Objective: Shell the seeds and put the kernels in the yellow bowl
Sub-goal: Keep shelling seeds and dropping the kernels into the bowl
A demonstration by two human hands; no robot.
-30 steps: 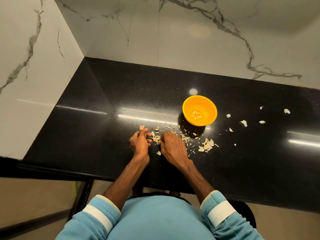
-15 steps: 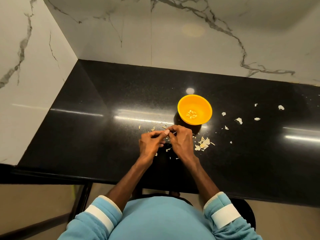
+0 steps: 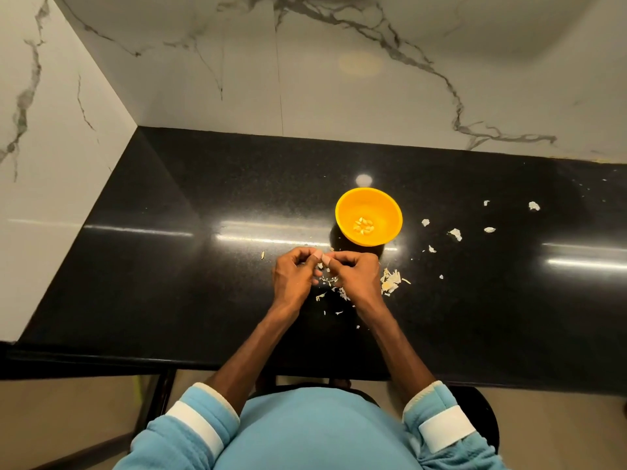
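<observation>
Left hand: your left hand [image 3: 293, 276] hovers just above the black counter [image 3: 203, 283], fingers curled, thumb and forefinger pinching at the tips.
Right hand: your right hand [image 3: 356, 276] meets it fingertip to fingertip, also curled in a pinch.
Seed: a small pale seed [image 3: 320, 265] shows between the two pinches; it is too small to tell whether the shell is cracked.
Yellow bowl: the yellow bowl [image 3: 342, 205] stands on the counter just beyond your right hand, near but not touching it.
Kernels: a few kernels [image 3: 363, 226] lie at the bottom of the bowl.
Shells: a shell pile [image 3: 390, 281] lies just right of your right hand, with loose fragments [image 3: 455, 234] scattered farther right.
Step in hand: you appear to be splitting one seed, with the task early on.
Next move: it likely calls for prying the shell open, keeping the kernel pinched, then reaching forward over the bowl to drop it.
</observation>
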